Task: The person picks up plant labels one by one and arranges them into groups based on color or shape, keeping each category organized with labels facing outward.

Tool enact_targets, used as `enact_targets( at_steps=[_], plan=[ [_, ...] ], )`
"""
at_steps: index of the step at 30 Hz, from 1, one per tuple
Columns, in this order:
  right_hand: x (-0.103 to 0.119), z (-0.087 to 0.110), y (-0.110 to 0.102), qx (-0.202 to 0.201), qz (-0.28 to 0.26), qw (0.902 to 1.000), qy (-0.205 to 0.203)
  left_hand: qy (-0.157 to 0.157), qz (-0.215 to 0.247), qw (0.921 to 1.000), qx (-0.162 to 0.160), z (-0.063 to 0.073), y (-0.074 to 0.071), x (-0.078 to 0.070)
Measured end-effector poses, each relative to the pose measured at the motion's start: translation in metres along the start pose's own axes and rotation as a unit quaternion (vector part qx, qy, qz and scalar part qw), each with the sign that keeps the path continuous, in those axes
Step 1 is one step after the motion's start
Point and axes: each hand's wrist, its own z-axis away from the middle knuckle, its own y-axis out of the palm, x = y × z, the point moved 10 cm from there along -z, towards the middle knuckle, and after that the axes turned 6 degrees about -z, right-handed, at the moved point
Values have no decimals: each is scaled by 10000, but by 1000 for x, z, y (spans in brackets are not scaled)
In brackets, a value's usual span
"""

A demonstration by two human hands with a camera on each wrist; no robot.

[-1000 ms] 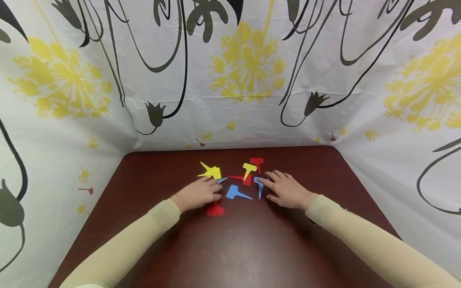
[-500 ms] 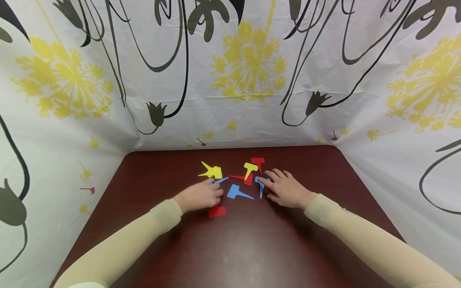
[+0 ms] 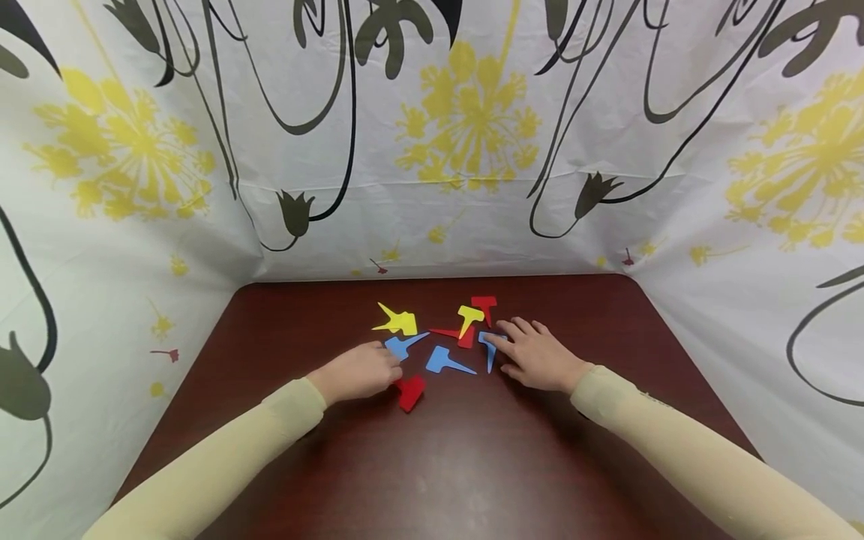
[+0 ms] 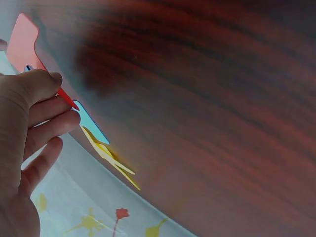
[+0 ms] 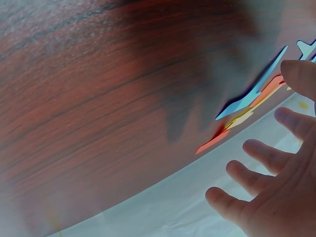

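Note:
My left hand (image 3: 356,373) pinches a red T-shaped plant label (image 3: 412,391) between thumb and fingers. In the left wrist view the red plant label (image 4: 23,42) is tilted up, its pointed stem running past the thumb. Just beyond that hand lies a blue T-shaped label (image 3: 400,346), with overlapping yellow labels (image 3: 403,323) behind it. My right hand (image 3: 540,356) has its fingers spread, the fingertips right at another blue label (image 3: 490,351). The right wrist view shows nothing gripped by the right hand (image 5: 276,182).
Between the hands lies a blue label (image 3: 440,360). Behind it a yellow label (image 3: 469,315) overlaps a red one (image 3: 466,337), with another red label (image 3: 483,302) further back. The dark wooden table (image 3: 432,457) is enclosed by a patterned white cloth (image 3: 432,247).
My left hand has drawn back slightly toward the left, turning and tilting the red plant label and uncovering more of the blue label beyond it. The right hand stays in place.

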Motion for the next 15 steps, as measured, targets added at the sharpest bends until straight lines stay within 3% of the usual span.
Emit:
enact_targets(
  at_steps=[8, 15],
  plan=[
    [5, -3, 0, 34, 20, 10000, -34, -798, 1076, 9910, 14, 17, 3, 15],
    [3, -6, 5, 119, -10, 9999, 17, -1362, 1423, 9804, -61, 39, 1, 28]
  ],
)
